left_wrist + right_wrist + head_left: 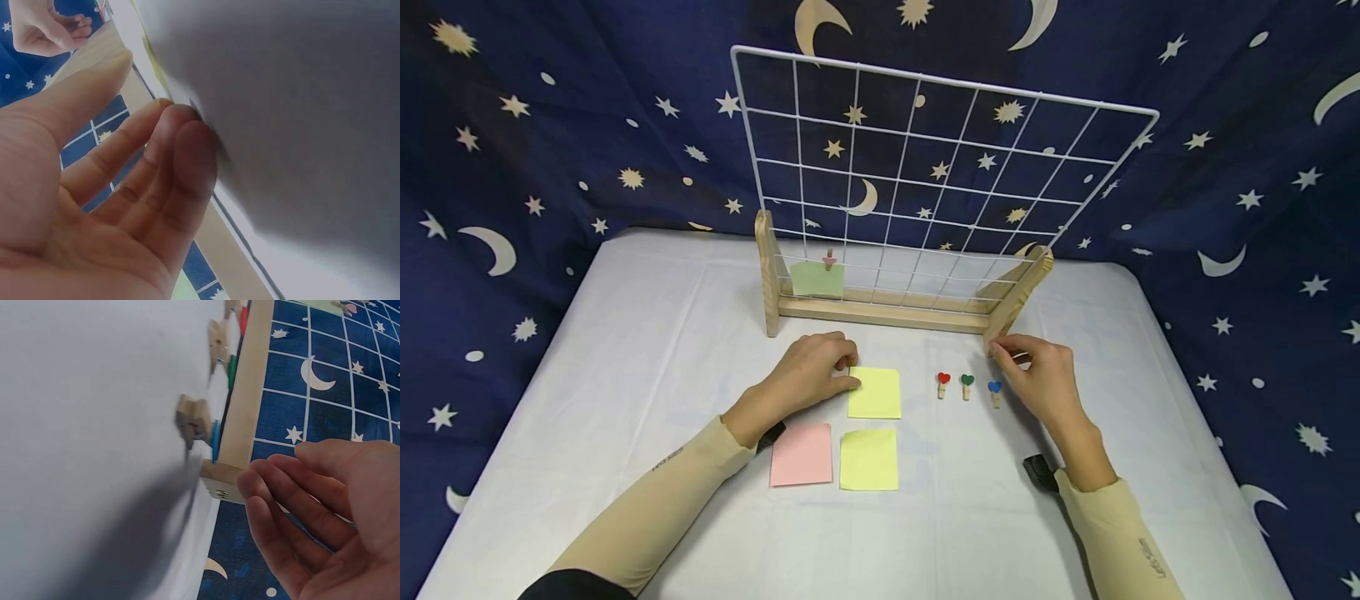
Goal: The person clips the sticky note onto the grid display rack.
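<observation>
My left hand (pixel 808 371) is at the left edge of the upper yellow sticky note (pixel 876 394), thumb tip over that edge. In the left wrist view, thumb and bent fingers (pixel 156 181) stand apart, fingertips right at the table. A pink sticky note (pixel 802 455) and a second yellow sticky note (pixel 868 461) lie nearer me. My right hand (pixel 1037 379) hovers beside the blue heart clothespin (pixel 996 393), fingers loosely bent and holding nothing. Left of that clip lie a green heart clothespin (pixel 967 386) and a red heart clothespin (pixel 943 384).
Behind the notes, a white wire grid (pixel 925 175) leans back in a wooden stand (pixel 880 312). A pink clothespin (pixel 829 259) fastens a green note (pixel 817 280) low on its left. A dark star-patterned cloth (pixel 647 150) surrounds the white table (pixel 662 275).
</observation>
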`<state>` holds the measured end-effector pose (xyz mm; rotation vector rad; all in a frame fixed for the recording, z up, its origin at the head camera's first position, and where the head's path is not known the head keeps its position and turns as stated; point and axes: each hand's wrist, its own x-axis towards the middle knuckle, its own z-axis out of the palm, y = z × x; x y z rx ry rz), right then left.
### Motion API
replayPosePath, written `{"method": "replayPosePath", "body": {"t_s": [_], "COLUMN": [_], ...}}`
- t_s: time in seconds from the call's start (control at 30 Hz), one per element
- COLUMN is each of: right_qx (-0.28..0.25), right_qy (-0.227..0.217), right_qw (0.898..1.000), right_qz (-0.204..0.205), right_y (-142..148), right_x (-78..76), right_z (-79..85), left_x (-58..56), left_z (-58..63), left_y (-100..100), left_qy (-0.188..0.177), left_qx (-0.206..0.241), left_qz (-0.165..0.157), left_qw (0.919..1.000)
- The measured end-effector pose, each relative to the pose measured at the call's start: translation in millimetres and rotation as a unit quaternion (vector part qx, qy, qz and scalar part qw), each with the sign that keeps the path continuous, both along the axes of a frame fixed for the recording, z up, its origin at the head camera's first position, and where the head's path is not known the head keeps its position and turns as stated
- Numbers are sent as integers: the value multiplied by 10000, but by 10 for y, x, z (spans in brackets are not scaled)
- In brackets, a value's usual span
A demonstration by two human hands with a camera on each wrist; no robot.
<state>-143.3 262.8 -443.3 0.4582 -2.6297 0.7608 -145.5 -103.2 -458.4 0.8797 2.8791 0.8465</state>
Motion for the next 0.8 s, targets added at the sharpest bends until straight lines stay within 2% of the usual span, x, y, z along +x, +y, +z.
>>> {"method": "replayPosePath", "body": {"t_s": [0.13,0.37,0.63,0.8], "right_qx": [-32,-39,-113,-87], "right_qy": [-78,51,78,-98], "right_qw": [10000,9999,9999,9998], "right_qz": [-43,-156,33,165], "right_y": [10,18,35,56], "right_x": [28,26,-11,-15], "right_z": [-28,-69,-105,-131], "left_x": [14,12,14,19], "left_z": [-2,-22,-24,-28], "left_y": [14,36,34,42], "left_qy": [34,-18,-48,-13], "left_qx": [-50,-27,91,111], "left_qz": [-77,-94,-121,-146], "left_qw": [10000,10000,9999,9998]}}
